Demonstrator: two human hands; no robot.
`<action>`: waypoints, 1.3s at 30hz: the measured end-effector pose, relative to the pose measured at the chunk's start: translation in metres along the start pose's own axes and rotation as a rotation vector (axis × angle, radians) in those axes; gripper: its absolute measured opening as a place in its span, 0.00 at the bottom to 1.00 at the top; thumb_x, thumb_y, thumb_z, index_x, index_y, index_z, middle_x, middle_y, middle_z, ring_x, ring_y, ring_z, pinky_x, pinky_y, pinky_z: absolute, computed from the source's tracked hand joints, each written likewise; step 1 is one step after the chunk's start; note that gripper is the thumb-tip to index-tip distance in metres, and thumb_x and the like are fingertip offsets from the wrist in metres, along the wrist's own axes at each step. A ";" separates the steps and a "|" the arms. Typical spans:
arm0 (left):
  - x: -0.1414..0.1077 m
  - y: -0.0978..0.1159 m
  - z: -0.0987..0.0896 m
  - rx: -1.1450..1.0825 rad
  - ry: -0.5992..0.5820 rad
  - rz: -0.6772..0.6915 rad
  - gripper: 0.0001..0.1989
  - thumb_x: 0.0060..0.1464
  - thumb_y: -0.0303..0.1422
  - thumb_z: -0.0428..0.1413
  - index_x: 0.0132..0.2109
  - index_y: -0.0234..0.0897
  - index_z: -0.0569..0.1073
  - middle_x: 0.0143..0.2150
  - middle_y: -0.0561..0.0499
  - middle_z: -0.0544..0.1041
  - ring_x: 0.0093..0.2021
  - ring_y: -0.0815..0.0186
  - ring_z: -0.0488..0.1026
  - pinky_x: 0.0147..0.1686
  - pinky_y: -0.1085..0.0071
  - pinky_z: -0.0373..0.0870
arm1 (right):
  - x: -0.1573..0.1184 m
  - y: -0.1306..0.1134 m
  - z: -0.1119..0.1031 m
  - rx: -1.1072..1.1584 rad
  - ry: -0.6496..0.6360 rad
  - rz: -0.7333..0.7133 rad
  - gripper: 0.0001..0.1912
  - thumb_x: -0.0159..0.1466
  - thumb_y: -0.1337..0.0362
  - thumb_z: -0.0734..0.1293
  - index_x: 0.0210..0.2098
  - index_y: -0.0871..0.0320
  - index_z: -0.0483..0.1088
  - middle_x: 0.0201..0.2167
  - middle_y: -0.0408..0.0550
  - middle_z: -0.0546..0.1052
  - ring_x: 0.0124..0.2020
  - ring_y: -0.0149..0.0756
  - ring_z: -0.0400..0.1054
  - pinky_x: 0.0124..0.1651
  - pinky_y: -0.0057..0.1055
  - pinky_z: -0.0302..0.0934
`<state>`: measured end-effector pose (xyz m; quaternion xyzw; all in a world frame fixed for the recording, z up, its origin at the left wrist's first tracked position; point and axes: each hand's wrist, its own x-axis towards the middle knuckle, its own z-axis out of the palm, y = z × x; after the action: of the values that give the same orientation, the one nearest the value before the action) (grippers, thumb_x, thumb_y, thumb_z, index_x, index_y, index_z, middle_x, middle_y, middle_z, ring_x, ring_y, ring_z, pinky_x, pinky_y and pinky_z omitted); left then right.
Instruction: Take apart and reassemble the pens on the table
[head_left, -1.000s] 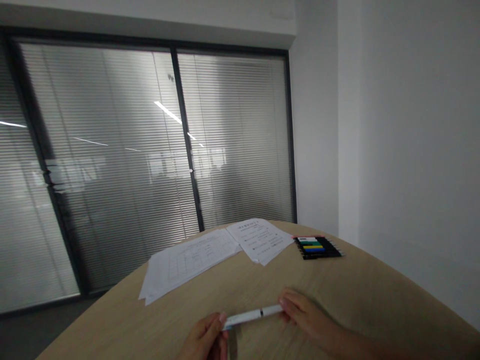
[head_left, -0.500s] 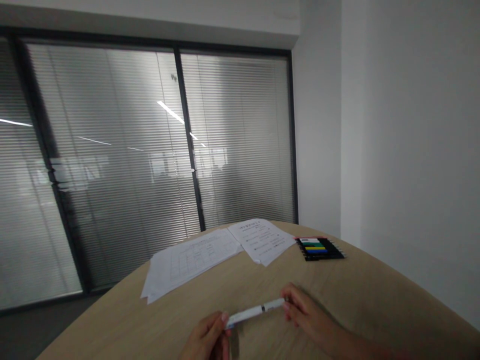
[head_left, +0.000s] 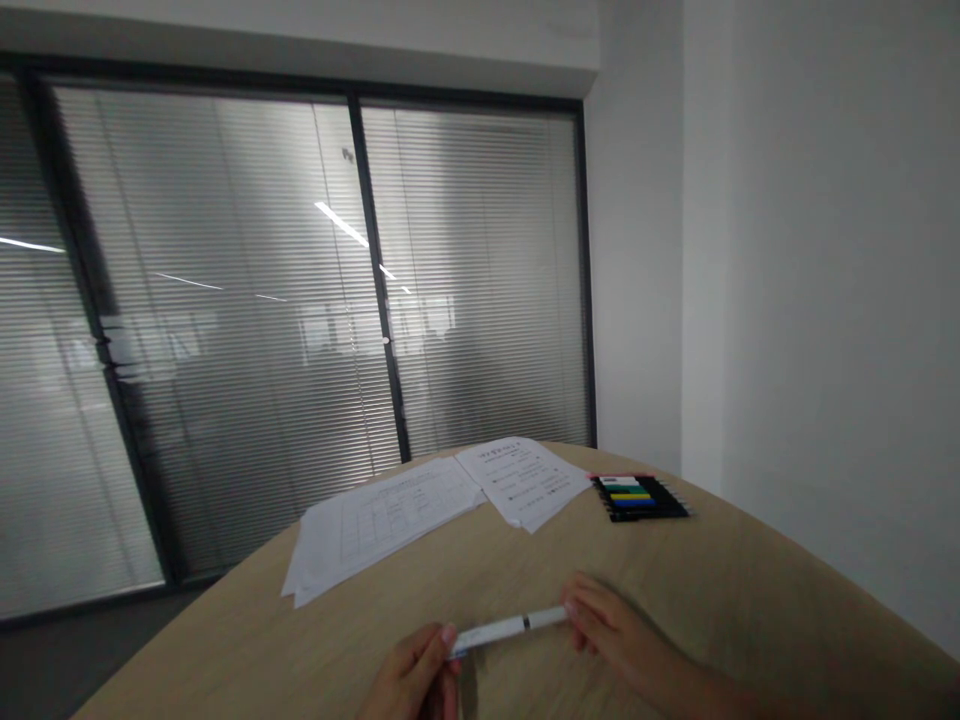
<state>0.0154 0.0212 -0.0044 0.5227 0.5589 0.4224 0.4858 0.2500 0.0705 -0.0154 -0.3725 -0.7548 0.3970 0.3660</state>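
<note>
A slim white pen (head_left: 491, 632) with a dark band stretches between my two hands, tilted slightly up to the right, just over the wooden table. At its left end, my left hand (head_left: 420, 665) is closed, thumb and fingers pinching it. The fingers of my right hand (head_left: 600, 612) close round the other end and hide its tip. Too blurred to tell is whether the dark band is a gap between cap and barrel.
Printed paper sheets (head_left: 390, 515) lie at the table's far left, with more sheets (head_left: 525, 480) beside them. Several pens, mostly black (head_left: 664, 497), are lined up at the far right of the table (head_left: 360, 620). Blinds-covered glass panels and a white wall stand behind.
My right hand has shifted very slightly down and left, its fingers covering a little more of the pen's end. My left hand stays in place.
</note>
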 end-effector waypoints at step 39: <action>-0.003 0.008 -0.001 -0.086 0.231 0.017 0.26 0.34 0.58 0.53 0.18 0.37 0.63 0.06 0.57 0.63 0.07 0.75 0.53 0.08 0.79 0.48 | 0.005 0.010 0.002 0.183 0.138 0.131 0.12 0.57 0.54 0.56 0.32 0.56 0.61 0.17 0.38 0.66 0.19 0.30 0.61 0.23 0.26 0.53</action>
<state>0.0153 0.0191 0.0035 0.4540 0.5881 0.5076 0.4364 0.2489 0.0786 -0.0233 -0.4126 -0.6623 0.4606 0.4230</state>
